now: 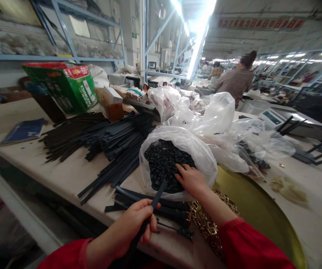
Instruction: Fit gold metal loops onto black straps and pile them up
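Observation:
My left hand (142, 220) is closed round a dark strap (158, 194), whose tip points up toward an open white plastic bag (206, 158). Small black loops (161, 160) fill that bag. Over them rests my right hand (190, 179), its fingers spread and touching the loops; nothing shows in its grip. More dark straps (121, 136) lie in a fanned pile at the bag's left, and several others (172, 213) sit just in front of it. Gold-coloured buckles (206, 220) are heaped under my right forearm.
A round golden tray (250, 201) lies at the right. Behind are clear plastic bags (219, 112), a small cardboard box (113, 106) and a green carton (74, 89). A blue booklet (23, 130) is at the left. A person (236, 80) stands farther back.

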{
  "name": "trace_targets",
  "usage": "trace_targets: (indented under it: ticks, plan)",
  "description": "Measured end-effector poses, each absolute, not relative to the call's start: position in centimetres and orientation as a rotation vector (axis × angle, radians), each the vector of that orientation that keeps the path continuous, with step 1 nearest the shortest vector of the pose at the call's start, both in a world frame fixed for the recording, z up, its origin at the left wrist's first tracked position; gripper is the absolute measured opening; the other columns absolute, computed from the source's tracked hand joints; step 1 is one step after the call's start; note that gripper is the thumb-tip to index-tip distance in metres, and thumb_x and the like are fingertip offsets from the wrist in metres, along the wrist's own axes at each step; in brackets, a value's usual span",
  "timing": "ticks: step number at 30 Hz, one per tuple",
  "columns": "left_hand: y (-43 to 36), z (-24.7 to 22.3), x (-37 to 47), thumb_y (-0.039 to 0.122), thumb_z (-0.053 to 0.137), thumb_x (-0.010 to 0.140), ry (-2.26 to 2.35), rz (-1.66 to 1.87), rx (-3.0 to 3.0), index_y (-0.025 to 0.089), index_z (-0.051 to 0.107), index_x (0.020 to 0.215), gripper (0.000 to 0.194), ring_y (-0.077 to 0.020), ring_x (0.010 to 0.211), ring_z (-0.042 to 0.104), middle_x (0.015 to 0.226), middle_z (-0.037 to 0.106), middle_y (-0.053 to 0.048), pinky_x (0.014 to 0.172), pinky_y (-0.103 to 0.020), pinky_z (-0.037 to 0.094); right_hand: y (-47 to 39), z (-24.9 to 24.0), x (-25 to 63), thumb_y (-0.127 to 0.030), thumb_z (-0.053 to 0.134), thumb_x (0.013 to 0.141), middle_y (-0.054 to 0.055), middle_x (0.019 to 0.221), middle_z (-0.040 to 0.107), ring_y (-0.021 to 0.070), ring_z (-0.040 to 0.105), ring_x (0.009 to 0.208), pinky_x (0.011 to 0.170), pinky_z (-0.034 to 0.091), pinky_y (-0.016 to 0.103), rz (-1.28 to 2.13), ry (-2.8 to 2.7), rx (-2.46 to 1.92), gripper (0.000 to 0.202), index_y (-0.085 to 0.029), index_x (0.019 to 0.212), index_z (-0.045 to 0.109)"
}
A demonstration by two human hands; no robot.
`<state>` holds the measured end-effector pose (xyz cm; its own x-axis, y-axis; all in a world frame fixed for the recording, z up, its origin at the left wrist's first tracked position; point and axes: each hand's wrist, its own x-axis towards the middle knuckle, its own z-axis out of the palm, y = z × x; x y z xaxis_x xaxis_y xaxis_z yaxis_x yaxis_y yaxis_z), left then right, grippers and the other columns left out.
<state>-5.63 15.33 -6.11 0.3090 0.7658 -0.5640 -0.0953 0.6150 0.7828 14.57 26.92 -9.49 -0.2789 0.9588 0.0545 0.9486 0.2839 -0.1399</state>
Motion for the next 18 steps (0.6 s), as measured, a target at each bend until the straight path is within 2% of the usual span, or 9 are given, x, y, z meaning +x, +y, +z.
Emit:
trace_targets:
  ticks: [5,8,11,14,18]
  plan:
    - [14.9,-5.5,-5.4,0.033,0.044,0.077,1.116,0.652,0.741,0.012,0.049,0.099,0.03,-0.0043,0.033,0.037,0.055,0.058,0.003,0.034,-0.016,0.023,24.0,-8.8,16.1,-0.029,0.049,0.085,0.014,0.127,0.049,0.0267,0.055,0.097,0.078,0.042,0.036,-0.119,-2.532,-1.728,0.04,-0.021,0.125,0.048]
    - [14.6,-5.0,-5.2,0.03,0.044,0.076,1.13,0.664,0.727,0.011,0.049,0.098,0.03,-0.0043,0.034,0.036,0.056,0.058,0.002,0.034,-0.016,0.022,23.2,-8.5,16.5,-0.024,0.053,0.083,0.015,0.108,0.058,0.0268,0.057,0.091,0.072,0.044,0.033,-0.095,-2.48,-1.864,0.033,-0.015,0.114,0.054]
    - [14.2,-4.6,-5.0,0.03,0.045,0.074,1.139,0.673,0.725,0.012,0.05,0.098,0.031,-0.0045,0.035,0.036,0.057,0.058,0.002,0.034,-0.017,0.022,23.1,-8.3,16.4,-0.018,0.056,0.08,0.011,0.092,0.06,0.0239,0.06,0.083,0.066,0.043,0.029,0.016,-2.473,-1.929,0.021,-0.015,0.101,0.059]
    - [13.8,-4.4,-4.9,0.031,0.047,0.073,1.129,0.678,0.739,0.012,0.05,0.098,0.032,-0.0041,0.034,0.036,0.058,0.058,0.002,0.034,-0.017,0.022,23.2,-8.2,16.4,-0.017,0.055,0.081,0.009,0.095,0.059,0.0212,0.061,0.083,0.067,0.042,0.027,0.05,-2.448,-1.905,0.023,-0.018,0.104,0.057]
    - [13.3,-4.2,-4.6,0.031,0.046,0.073,1.126,0.689,0.786,0.012,0.049,0.097,0.031,-0.0038,0.034,0.036,0.059,0.058,0.002,0.034,-0.017,0.022,23.0,-8.2,16.7,-0.013,0.051,0.083,0.01,0.101,0.057,0.0199,0.061,0.086,0.069,0.041,0.026,0.083,-2.356,-1.924,0.029,-0.015,0.112,0.05]
